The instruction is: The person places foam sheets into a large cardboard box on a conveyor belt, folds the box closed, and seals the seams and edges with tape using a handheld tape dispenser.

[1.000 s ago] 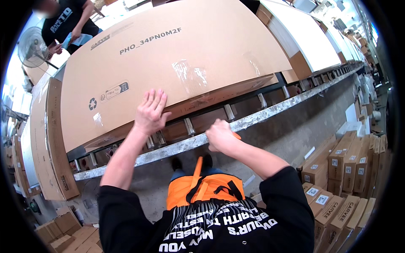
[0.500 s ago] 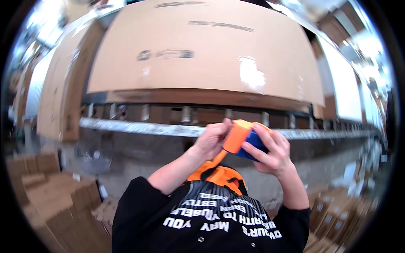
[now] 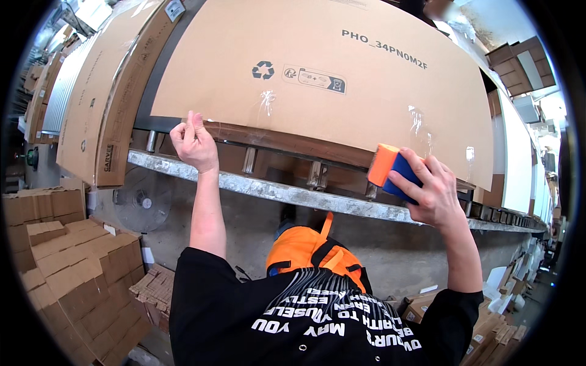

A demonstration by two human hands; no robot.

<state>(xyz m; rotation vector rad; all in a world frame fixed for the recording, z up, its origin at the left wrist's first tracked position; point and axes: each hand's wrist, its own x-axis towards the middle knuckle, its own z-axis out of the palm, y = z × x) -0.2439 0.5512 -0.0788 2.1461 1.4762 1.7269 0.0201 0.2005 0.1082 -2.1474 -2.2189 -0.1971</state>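
Observation:
My right hand [image 3: 436, 189] grips a handheld tape dispenser [image 3: 387, 166], orange with a toothed edge and blue on the side under my fingers. It is held by the lower right edge of a large cardboard box [image 3: 244, 36]. Far to the left, my left hand [image 3: 195, 145] is raised at the box's lower left corner. Its thumb and finger are pinched together, and what is between them is too clear or small to make out. Shiny strips of clear tape [image 3: 415, 119] stick to the box's face.
The box lies on a roller conveyor with a metal side rail [image 3: 268, 188]. Another carton [image 3: 110, 104] stands on the left. Flattened cardboard [image 3: 91, 268] is stacked at lower left, near a floor fan [image 3: 141, 201]. I wear an orange waist bag [image 3: 299, 247].
My hands were together at the tape dispenser in front of me. Now they are wide apart: the left has moved to the left, the right has carried the dispenser right and up to the box.

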